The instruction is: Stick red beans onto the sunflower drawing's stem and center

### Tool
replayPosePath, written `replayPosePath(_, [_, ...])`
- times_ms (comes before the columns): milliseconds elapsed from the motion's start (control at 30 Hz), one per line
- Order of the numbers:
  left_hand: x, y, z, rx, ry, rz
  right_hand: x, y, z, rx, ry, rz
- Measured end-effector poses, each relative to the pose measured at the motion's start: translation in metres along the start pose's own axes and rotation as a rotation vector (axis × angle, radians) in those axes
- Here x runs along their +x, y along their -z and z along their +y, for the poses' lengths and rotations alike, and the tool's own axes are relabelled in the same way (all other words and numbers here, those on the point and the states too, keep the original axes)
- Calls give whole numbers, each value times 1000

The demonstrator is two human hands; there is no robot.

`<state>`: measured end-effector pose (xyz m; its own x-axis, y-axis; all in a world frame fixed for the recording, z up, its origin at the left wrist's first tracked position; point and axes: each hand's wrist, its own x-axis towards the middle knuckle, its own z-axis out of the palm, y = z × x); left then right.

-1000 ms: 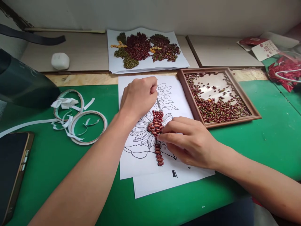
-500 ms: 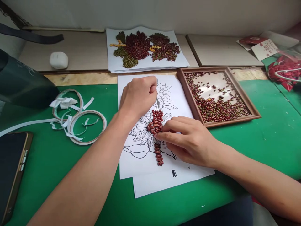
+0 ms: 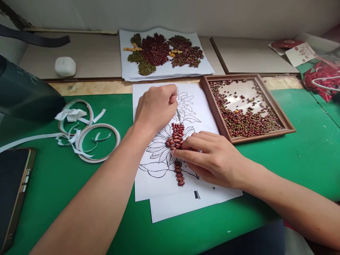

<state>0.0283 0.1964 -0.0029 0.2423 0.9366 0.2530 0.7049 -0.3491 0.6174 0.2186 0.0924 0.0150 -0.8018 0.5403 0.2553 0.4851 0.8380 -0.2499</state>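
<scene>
Red-speckled beans [image 3: 175,136]: right hand [image 3: 212,159], fingers pinched narrow, crept left along cluster's lower edge; left hand [image 3: 155,108] unmoved beyond it, fisted round thin metal tool [image 3: 178,115].

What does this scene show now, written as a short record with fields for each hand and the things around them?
Left hand: closed on a thin metal tool, tip above the red beans
Right hand: fingertips touch the red beans on the flower drawing
Right side: wooden tray of loose beans
Behind: finished bean picture
Left side: tape rolls, phone
</scene>
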Motion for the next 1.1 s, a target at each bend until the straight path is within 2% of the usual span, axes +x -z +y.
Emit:
replayPosePath(500, [0, -1, -1, 14, 15, -18, -3, 1, 2, -3, -26, 24])
replayPosePath(700, [0, -1, -2, 10, 15, -21, -3, 3, 1, 8, -73, 83])
replayPosePath(900, [0, 0, -1, 27, 20, -32, -2, 1, 0, 11, 13, 17])
replayPosePath(1100, [0, -1, -1, 13, 3, -13, -2, 0, 1, 28, -13, 5])
